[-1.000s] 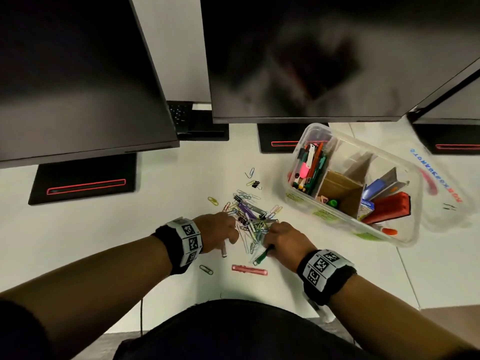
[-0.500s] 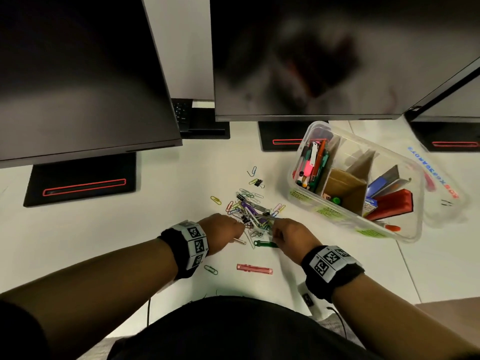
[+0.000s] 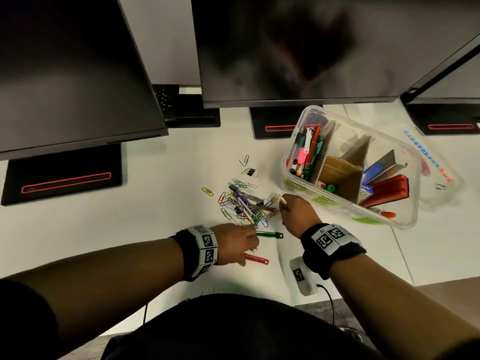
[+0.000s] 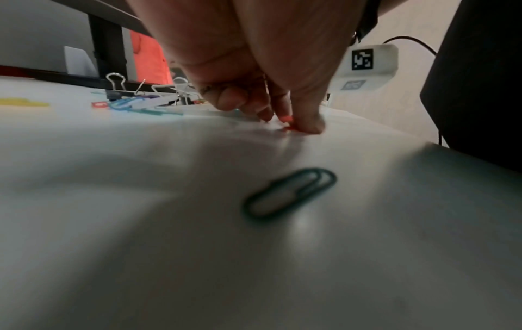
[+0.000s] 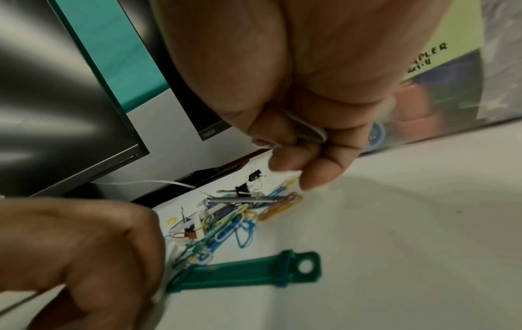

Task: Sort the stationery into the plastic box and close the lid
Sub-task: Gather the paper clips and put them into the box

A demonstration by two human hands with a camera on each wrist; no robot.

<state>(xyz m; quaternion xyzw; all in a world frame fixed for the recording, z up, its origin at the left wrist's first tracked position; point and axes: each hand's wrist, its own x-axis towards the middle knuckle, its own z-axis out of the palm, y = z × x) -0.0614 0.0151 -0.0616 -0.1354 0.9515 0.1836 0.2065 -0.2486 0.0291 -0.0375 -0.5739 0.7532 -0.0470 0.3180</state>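
A heap of coloured paper clips and binder clips point(image 3: 246, 203) lies mid-desk. My left hand point(image 3: 239, 242) is just below it, and its fingertips point(image 4: 307, 125) pinch one end of a red plastic strip point(image 3: 257, 259) lying flat on the desk. A green plastic strip point(image 3: 268, 234) lies loose between my hands. My right hand point(image 3: 293, 209) hovers at the heap's right edge, fingers curled round a small white clip point(image 5: 309, 131). The clear plastic box point(image 3: 284, 162) stands open at the right, holding pens, cardboard dividers and a red stapler.
The clear lid point(image 3: 446, 188) lies behind and to the right of the box. Three dark monitors point(image 3: 298, 48) overhang the back of the desk on black bases point(image 3: 62, 175). A teal paper clip point(image 4: 291, 194) lies alone near the front edge.
My right hand has let go of the green strip and moved up and right to the heap's edge. My left hand has shifted down and right onto the red strip.
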